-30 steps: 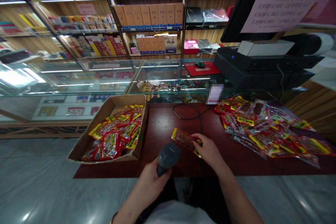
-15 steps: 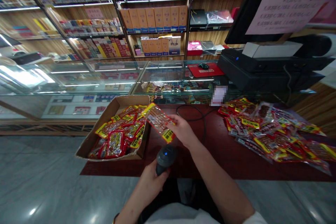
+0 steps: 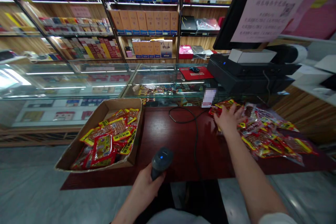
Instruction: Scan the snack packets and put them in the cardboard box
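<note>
My left hand (image 3: pixel 147 182) is wrapped round the handle of a dark barcode scanner (image 3: pixel 162 161), held over the front edge of the counter. On the right, my right hand (image 3: pixel 229 118) lies with spread fingers over a pile of snack packets (image 3: pixel 265 138), touching those at its left end. These are clear, red and yellow packets with brown food inside. A cardboard box (image 3: pixel 138 140) on the left holds several more such packets (image 3: pixel 115 129). What lies directly beneath my right palm is hidden.
The dark red counter top (image 3: pixel 173 133) carries a black cable (image 3: pixel 196 136). Behind it is a glass display case (image 3: pixel 157 77) with a red mouse pad (image 3: pixel 207 73) and a mouse (image 3: pixel 193 69). A monitor (image 3: pixel 228 21) stands on the right, near a blurred-out card (image 3: pixel 209 98).
My right hand has left the packet it held by the box and moved right, onto the pile. The scanner stays in my left hand. The view has shifted to the right.
</note>
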Demonstrator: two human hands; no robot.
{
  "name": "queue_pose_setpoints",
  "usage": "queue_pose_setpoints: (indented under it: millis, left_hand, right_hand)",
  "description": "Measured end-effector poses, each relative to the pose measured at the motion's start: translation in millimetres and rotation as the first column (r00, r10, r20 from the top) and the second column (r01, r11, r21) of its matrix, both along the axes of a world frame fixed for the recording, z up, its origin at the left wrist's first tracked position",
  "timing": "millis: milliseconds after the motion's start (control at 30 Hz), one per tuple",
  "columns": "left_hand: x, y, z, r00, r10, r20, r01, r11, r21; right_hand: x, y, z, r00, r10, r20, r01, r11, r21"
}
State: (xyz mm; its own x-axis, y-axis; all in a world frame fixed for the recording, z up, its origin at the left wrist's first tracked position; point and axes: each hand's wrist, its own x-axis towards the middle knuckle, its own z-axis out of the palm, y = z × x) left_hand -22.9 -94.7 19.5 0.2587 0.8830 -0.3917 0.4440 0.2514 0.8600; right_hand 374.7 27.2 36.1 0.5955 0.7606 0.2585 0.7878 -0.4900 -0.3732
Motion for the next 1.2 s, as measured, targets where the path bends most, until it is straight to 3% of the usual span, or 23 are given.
queue_pose_setpoints:
  millis: [67, 133, 300, 500, 767, 1000, 1200]
  left_hand:
    - [6, 0, 3.3, 1.0, -0.013, 0.007, 0.013, 1.0, 0.004]
    - [12, 0, 7.6, 1.0, -0.024, 0.016, 0.024, 1.0, 0.008]
    - [21, -6, 16.3, 1.0, -0.014, 0.008, 0.014, 1.0, 0.021]
    - [19, -6, 15.7, 1.0, -0.005, -0.002, 0.005, 1.0, 0.01]
    - [25, 0, 17.8, 0.998, -0.058, 0.001, 0.058, 0.998, 0.022]
    - [18, -2, 7.2, 0.997, -0.077, -0.03, 0.077, 0.997, 0.022]
    - [15, -1, 11.0, 0.998, -0.062, -0.033, 0.062, 0.998, 0.015]
  right_hand:
    - [40, 11, -5, 0.984, -0.051, 0.168, 0.078, 0.985, -0.156]
    - [65, 27, -9, 0.974, 0.008, 0.226, 0.057, 0.958, -0.28]
    - [80, 53, -21, 0.985, 0.111, 0.133, -0.042, 0.898, -0.439]
    - [70, 28, -32, 0.97, 0.144, 0.195, -0.071, 0.937, -0.341]
    - [34, -28, -43, 0.89, 0.354, 0.286, -0.263, 0.913, -0.312]
    - [0, -79, -65, 0.762, 0.567, 0.313, -0.479, 0.819, -0.317]
    - [-28, -113, -61, 0.705, 0.699, 0.116, -0.654, 0.706, -0.273]
